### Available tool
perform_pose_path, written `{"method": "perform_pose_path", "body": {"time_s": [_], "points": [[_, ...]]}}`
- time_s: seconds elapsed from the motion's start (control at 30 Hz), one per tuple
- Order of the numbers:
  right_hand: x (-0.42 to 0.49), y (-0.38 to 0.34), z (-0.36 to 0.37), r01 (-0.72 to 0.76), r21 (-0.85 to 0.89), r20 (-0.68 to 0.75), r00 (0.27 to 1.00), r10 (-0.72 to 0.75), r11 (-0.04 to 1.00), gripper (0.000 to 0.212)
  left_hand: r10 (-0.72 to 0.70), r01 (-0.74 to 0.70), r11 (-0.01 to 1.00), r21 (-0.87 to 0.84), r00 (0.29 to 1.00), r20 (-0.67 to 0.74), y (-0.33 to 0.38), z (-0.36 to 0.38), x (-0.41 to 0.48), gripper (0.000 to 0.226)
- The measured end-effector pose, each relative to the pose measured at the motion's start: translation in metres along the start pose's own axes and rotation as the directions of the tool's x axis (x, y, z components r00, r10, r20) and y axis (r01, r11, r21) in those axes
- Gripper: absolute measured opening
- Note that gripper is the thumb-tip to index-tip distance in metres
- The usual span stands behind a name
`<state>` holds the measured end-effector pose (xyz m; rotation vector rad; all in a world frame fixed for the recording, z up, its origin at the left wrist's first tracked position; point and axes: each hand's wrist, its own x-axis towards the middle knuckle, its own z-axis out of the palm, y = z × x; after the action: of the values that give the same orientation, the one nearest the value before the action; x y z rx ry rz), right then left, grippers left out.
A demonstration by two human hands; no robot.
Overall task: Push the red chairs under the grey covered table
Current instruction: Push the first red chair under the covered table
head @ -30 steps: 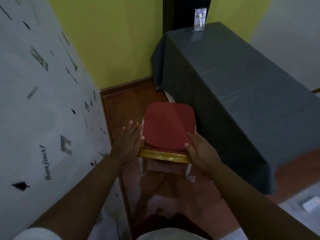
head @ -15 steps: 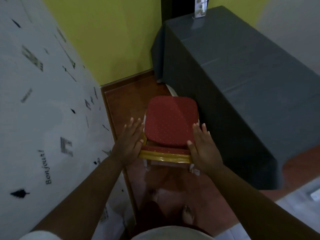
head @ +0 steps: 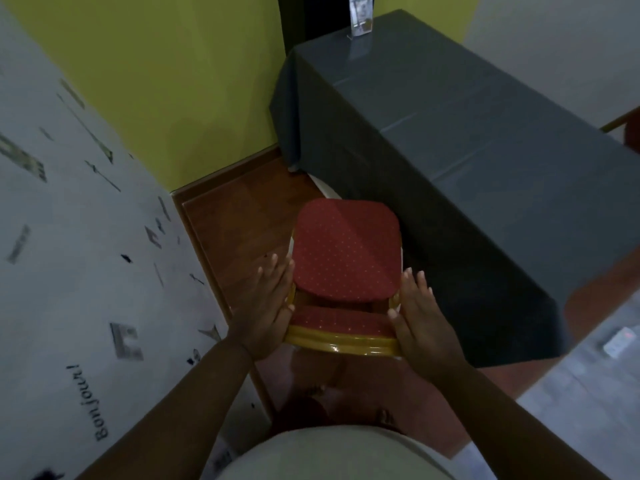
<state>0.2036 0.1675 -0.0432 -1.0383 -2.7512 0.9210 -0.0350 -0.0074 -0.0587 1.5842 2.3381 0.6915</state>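
A red chair (head: pixel 344 251) with a dotted red seat and a gold frame stands on the floor just below me, its seat's right edge next to the hanging cloth of the grey covered table (head: pixel 467 140). My left hand (head: pixel 266 310) lies flat against the left end of the gold backrest, thumb hooked over it. My right hand (head: pixel 420 323) holds the right end the same way, fingers straight and pointing forward. The chair's legs are hidden beneath the seat.
A white wall (head: pixel 69 254) with printed words runs close along the left. A green wall (head: pixel 173 81) closes the far end. A clear card stand (head: pixel 360 15) sits on the table's far corner. Red-brown floor (head: pixel 242 216) shows left of the chair.
The chair has slid forward and slightly right, nearer the cloth. Both hands have shifted from the seat's rear edge onto the ends of the backrest, and I have stepped forward.
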Motion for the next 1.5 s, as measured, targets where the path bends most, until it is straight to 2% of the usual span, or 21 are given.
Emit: {"method": "perform_pose_path", "body": {"time_s": [0.2, 0.5, 0.73, 0.93, 1.03, 1.27, 1.5], "points": [[-0.005, -0.014, -0.005, -0.115, -0.028, -0.012, 0.993, 0.115, 0.993, 0.065, 0.042, -0.041, 0.999, -0.010, 0.999, 0.021, -0.010, -0.002, 0.022, 0.071], [0.005, -0.013, 0.008, -0.209, 0.030, -0.106, 0.972, 0.211, 0.978, 0.069, 0.121, -0.119, 0.993, -0.022, 0.988, 0.094, -0.024, -0.009, 0.062, 0.076], [0.011, -0.010, 0.010, -0.222, -0.027, -0.118, 0.969, 0.217, 0.975, 0.070, 0.125, -0.123, 0.992, -0.022, 0.984, 0.123, -0.023, -0.014, 0.077, 0.077], [0.011, -0.015, 0.014, -0.245, 0.017, -0.104, 0.964, 0.246, 0.969, 0.071, 0.159, -0.154, 0.987, -0.044, 0.971, 0.177, -0.028, -0.016, 0.081, 0.080], [0.011, -0.014, 0.014, -0.261, 0.002, -0.108, 0.960, 0.259, 0.965, 0.071, 0.173, -0.165, 0.984, -0.066, 0.972, 0.158, -0.026, -0.016, 0.081, 0.079], [0.006, -0.030, 0.025, -0.385, 0.055, -0.131, 0.912, 0.389, 0.921, 0.072, 0.263, -0.243, 0.964, -0.112, 0.934, 0.242, -0.041, -0.016, 0.096, 0.080], [0.014, -0.044, 0.031, -0.442, 0.142, -0.182, 0.868, 0.463, 0.886, 0.070, 0.327, -0.298, 0.944, -0.142, 0.901, 0.286, -0.053, -0.016, 0.126, 0.078]]}}
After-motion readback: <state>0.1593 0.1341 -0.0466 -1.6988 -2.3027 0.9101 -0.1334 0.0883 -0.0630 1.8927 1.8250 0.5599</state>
